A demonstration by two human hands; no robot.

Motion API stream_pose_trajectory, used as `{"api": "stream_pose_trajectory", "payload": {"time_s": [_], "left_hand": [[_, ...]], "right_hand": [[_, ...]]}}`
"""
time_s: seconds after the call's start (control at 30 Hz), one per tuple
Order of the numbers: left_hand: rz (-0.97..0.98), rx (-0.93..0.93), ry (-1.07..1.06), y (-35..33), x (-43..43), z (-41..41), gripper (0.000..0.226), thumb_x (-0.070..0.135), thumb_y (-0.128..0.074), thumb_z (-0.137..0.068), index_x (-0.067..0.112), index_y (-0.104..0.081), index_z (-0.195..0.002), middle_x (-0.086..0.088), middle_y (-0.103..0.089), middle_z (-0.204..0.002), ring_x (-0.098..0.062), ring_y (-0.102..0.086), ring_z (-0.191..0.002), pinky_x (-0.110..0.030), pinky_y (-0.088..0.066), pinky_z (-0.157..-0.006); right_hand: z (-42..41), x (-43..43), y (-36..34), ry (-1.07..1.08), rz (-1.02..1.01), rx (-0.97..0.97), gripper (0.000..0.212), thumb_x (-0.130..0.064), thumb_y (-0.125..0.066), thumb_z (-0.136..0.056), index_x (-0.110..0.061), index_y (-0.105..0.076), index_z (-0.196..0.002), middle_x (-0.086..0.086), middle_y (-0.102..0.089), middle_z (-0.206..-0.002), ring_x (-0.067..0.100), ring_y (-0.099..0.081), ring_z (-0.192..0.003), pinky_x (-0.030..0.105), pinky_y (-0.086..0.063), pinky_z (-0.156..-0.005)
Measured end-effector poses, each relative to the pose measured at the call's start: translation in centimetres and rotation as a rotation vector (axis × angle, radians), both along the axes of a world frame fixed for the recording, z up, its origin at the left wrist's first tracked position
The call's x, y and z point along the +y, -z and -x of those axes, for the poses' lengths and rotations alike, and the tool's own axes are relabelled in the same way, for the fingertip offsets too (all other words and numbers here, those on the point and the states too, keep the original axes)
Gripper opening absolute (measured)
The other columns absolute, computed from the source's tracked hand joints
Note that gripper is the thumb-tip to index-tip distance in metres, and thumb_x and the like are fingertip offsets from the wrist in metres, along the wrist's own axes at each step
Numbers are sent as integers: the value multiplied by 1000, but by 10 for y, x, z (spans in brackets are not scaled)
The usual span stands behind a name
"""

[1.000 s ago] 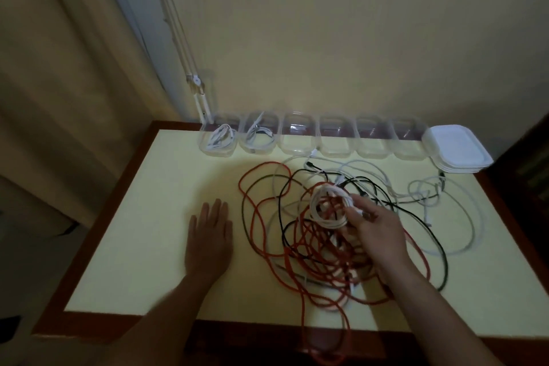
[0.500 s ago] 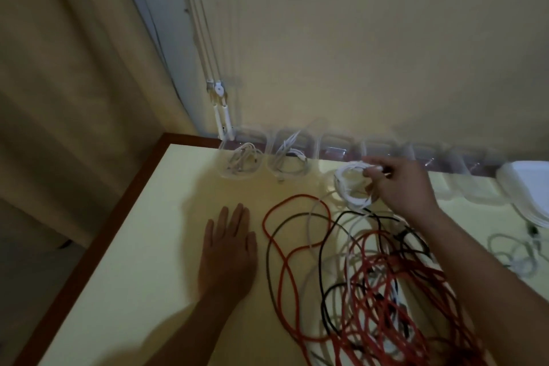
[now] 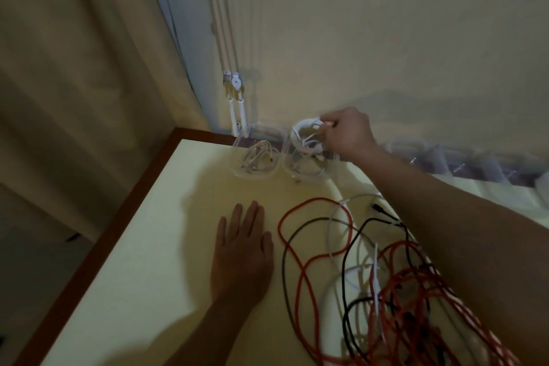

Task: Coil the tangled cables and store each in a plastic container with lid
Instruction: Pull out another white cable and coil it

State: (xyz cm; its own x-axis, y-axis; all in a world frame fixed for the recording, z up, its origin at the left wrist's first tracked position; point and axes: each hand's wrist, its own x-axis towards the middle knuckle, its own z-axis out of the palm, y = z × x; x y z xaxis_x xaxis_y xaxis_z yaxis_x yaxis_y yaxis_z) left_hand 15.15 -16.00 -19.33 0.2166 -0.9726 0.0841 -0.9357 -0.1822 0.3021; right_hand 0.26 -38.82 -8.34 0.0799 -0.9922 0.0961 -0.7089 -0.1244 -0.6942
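**White coil reaches the containers**

Pale yellow table (image 3: 142, 246), left side: the left hand (image 3: 242, 249) lies flat on it, palm down, fingers straight and close together, holding nothing, just as it lay a second ago.

Beyond it, at the back edge, the first container (image 3: 257, 162) holds a loosely wound white cable. Just beside that, the second container (image 3: 306, 172) also seems to hold one.

Above this second container hangs the white coil (image 3: 304, 135), pinched at its top between the thumb and curled fingers of the right hand (image 3: 346, 134). A second ago this coil was low over the tangle; the arm has since carried it up to the back row by the wall. Motion blur leaves it unclear whether it sits over the second container or the next one along, which the wrist hides.

Right of the arm, the tangle (image 3: 386, 276) of red, black and white cables is spread on the table. The remaining containers (image 3: 430, 154) are a blurred streak.

My reading is that one more cable is wound and nearly stored, while most of the sorting and all the lids remain.
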Motion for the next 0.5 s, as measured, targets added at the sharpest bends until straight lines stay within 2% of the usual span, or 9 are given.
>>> {"api": "stream_pose_trajectory", "payload": {"time_s": [0.07, 0.13, 0.23, 0.33, 0.5], "left_hand": [[6, -5, -1, 2, 0, 0, 67, 48, -10, -98, 25, -24, -159, 7, -19, -166, -14, -5, -155, -38, 3, -125], [14, -9, -4, 4, 0, -1, 62, 45, -19, -100, 23, -31, -157, 5, -26, -164, -16, -13, -154, -39, -1, -124], [3, -7, -4, 4, 1, -1, 61, 46, -18, -101, 25, -23, -159, 7, -19, -166, -14, -5, -155, -38, 3, -125], [17, -13, -5, 3, 0, -1, 62, 46, -16, -101, 25, -21, -159, 7, -17, -167, -14, -3, -155, -39, 5, -124], [19, -15, -10, 5, 0, -1, 64, 47, -13, -100, 25, -22, -159, 5, -18, -166, -15, -4, -155, -41, 1, -125]], "right_hand": [[2, 3, 5, -40, 38, 244, 30, -9, -66, -89, -10, -75, -118, 19, -72, -117, 33, -67, -113, 30, -48, -104], [2, 7, 12, -79, 65, 447, 28, -8, -66, -87, -13, -75, -113, 21, -72, -107, 38, -67, -106, 37, -52, -95], [-2, 14, 20, -134, 125, 676, 25, -24, -58, -95, -20, -70, -117, 12, -71, -109, 34, -58, -112, 39, -48, -92], [-5, 20, 26, -147, 191, 695, 35, -42, -44, -102, -20, -69, -113, 13, -70, -104, 33, -52, -110, 40, -40, -89], [-4, 27, 36, -231, 176, 697, 40, -53, -47, -97, -23, -65, -118, 13, -69, -110, 33, -51, -114, 43, -35, -93]]}}
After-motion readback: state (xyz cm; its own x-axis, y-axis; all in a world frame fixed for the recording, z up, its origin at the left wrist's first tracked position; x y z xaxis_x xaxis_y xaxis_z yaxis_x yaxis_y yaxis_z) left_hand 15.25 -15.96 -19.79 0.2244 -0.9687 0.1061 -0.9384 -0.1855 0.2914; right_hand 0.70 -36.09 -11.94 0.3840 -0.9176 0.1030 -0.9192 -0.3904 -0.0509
